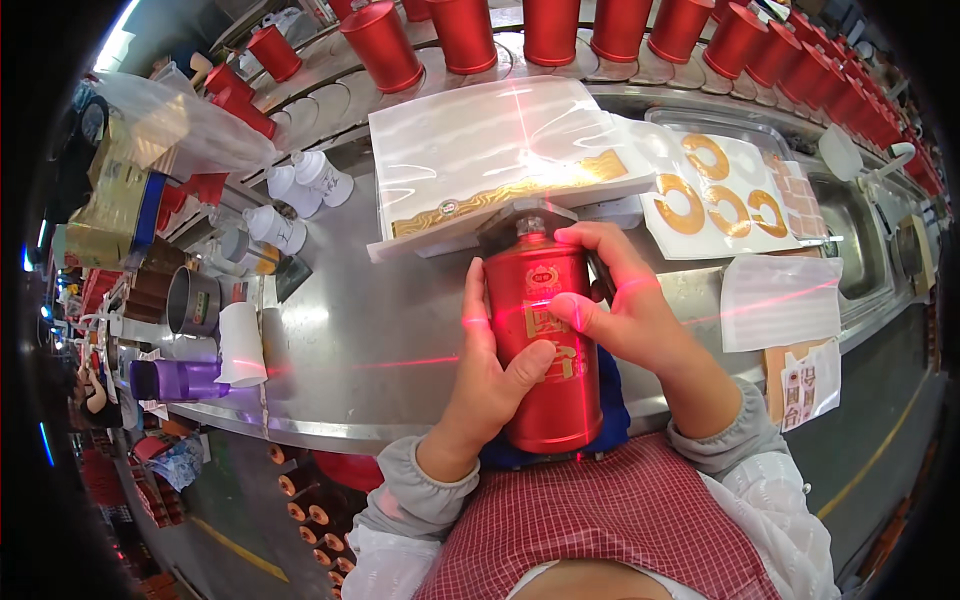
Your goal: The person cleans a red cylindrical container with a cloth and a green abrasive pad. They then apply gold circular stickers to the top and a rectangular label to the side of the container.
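Observation:
A glossy red bottle (530, 400) with gold characters on its front lies between my two hands, neck pointing away from me. My left hand (495, 360) wraps its left side, thumb resting on the front. On the other side my right hand (625, 310) grips it, with the thumb on the gold lettering and fingers up by the shoulder. Blue material (612, 410) shows under and behind the bottle, and a dark metal piece (525, 215) sits at its neck. Thin red laser lines cross the bottle and the steel worktop (370, 350).
Beyond the bottle lies a stack of clear sheets with a gold band (500, 150). Gold ring stickers (730, 210) are to its right, near a sink (850, 235). Red bottles (550, 35) line a curved conveyor at the back. White plastic bottles (320, 180) and a purple container (175, 380) stand left.

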The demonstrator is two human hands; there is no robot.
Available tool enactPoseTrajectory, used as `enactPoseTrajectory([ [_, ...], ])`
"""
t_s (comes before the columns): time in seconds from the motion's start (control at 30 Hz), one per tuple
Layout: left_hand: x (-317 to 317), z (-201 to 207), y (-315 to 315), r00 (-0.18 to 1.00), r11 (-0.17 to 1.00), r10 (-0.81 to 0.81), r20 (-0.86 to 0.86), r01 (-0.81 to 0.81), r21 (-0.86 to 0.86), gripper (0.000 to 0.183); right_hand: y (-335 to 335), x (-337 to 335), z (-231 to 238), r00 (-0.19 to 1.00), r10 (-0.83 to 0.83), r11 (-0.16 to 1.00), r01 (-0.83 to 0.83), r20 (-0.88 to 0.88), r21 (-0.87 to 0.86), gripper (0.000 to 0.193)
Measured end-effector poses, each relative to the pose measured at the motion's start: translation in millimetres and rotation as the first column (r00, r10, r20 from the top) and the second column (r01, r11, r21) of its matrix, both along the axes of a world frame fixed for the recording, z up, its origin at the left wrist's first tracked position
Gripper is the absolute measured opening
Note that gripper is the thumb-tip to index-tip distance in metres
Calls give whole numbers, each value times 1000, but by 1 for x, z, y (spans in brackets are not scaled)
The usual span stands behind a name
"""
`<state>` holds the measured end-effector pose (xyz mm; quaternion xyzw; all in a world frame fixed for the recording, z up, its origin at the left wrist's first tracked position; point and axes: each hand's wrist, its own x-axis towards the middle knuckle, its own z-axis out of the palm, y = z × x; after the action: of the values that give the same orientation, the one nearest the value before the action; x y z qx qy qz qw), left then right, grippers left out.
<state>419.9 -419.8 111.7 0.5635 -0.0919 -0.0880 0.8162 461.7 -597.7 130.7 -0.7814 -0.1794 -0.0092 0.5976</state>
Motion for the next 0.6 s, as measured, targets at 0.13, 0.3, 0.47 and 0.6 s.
enactPoseTrajectory([
  [0.13, 0, 2, 2, 1000, 1000, -21, -22, 21, 1, 103, 0, -1, 1, 1000, 6, 1000, -6, -9, 15, 57],
  [0.3, 0, -3, 3, 999, 997, -31, 8, 31, -65, 100, -4, 0, -1, 1000, 23, 999, -23, -2, 31, 60],
  [0.47, 1, -1, 1, 999, 990, -27, -23, 23, -136, 96, -2, -3, -1, 1000, 7, 999, -7, -7, 41, 61],
  [0.6, 2, 0, -2, 1000, 998, -11, -15, 10, -60, 95, 1, -3, -5, 999, -20, 998, 22, -28, 59, 58],
])
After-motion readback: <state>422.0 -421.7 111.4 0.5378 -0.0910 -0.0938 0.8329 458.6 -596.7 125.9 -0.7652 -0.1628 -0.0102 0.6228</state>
